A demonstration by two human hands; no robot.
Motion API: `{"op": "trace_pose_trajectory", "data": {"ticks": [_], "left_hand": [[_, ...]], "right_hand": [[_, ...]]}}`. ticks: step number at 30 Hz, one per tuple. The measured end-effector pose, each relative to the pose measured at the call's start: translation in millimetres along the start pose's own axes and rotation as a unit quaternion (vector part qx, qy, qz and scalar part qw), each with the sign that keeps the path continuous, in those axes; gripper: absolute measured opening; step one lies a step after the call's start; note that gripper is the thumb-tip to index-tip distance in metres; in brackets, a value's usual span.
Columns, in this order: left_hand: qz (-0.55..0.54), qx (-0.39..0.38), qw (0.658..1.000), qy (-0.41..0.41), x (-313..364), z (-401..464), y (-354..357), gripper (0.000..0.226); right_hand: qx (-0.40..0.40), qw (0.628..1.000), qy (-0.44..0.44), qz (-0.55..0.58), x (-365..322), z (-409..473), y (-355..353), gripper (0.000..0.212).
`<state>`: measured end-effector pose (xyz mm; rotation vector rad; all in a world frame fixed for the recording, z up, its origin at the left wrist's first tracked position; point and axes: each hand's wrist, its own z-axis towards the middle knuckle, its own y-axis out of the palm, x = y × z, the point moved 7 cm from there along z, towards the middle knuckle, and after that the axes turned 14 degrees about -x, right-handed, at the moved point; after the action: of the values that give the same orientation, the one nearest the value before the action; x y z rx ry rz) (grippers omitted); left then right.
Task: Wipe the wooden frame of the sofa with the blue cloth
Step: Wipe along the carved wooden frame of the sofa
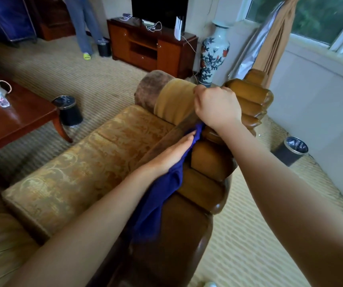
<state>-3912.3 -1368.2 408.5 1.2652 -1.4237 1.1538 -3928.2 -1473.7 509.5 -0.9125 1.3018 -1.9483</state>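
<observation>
The sofa's carved wooden frame [210, 162] runs from the bottom centre up to the right, its top shaped in rounded lobes. A blue cloth [160, 201] is draped over the frame's inner side. My left hand [172, 154] lies flat with straight fingers on the cloth, pressing it against the wood. My right hand [216, 106] is curled at the far end of the frame, gripping the gold bolster cushion [172, 102] beside the wood; its fingers are hidden.
The gold patterned seat cushion [87, 166] lies left of the frame. A dark wooden coffee table [15, 121] stands at left with a black bin [69, 110] beside it. Another bin [292, 150] is on the right. A person [85, 27], a TV cabinet [152, 46] and a vase [213, 54] are behind.
</observation>
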Motion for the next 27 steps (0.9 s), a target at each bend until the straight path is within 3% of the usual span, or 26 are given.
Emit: {"op": "trace_pose_trajectory", "data": {"ticks": [7, 14, 20, 27], "left_hand": [[-0.018, 0.004, 0.999, 0.038, 2, -22, 8, 0.041], [0.028, 0.017, 0.999, 0.022, 15, 43, -10, 0.046], [0.045, 0.046, 0.998, -0.021, 16, 81, -17, 0.044], [0.053, 0.016, 0.997, -0.044, -15, 51, -17, 0.052]], "right_hand": [[0.007, 0.998, 0.031, 0.049, 4, -1, -3, 0.026], [0.049, 0.985, 0.068, 0.149, 17, -2, -5, 0.025], [0.046, 0.987, 0.090, 0.126, 16, -3, -6, 0.025], [0.038, 0.991, 0.085, 0.093, 9, -6, -11, 0.024]]}}
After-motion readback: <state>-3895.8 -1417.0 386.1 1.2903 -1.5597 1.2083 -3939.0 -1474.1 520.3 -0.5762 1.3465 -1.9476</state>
